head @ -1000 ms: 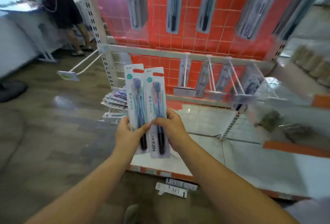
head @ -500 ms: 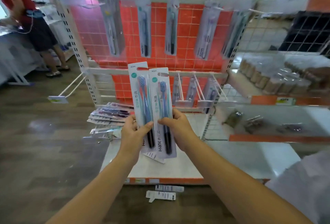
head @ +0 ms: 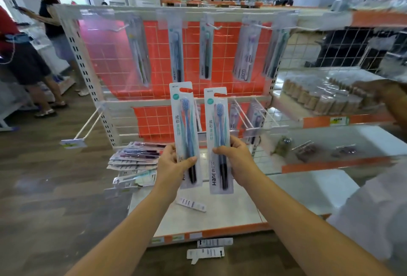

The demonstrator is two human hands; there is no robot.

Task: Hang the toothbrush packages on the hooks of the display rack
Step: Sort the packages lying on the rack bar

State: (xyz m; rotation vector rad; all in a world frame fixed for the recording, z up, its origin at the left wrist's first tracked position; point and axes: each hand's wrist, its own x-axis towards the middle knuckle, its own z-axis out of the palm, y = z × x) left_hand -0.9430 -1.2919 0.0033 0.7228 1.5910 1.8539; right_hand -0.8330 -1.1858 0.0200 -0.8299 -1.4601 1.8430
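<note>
Blue toothbrush packages stood upright, apart: my left hand (head: 170,163) pinched one package (head: 185,130), my right hand (head: 236,161) the other package (head: 218,139).

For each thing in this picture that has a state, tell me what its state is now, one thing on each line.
Left hand: grips the left package low down.
Right hand: grips the right package low down.
Left package: upright, not hung.
Right package: upright, not hung, apart from the left one.
Top-row packages: hanging on hooks.
Pile of packages: lying flat on the shelf.
Side hook: bare.
</note>
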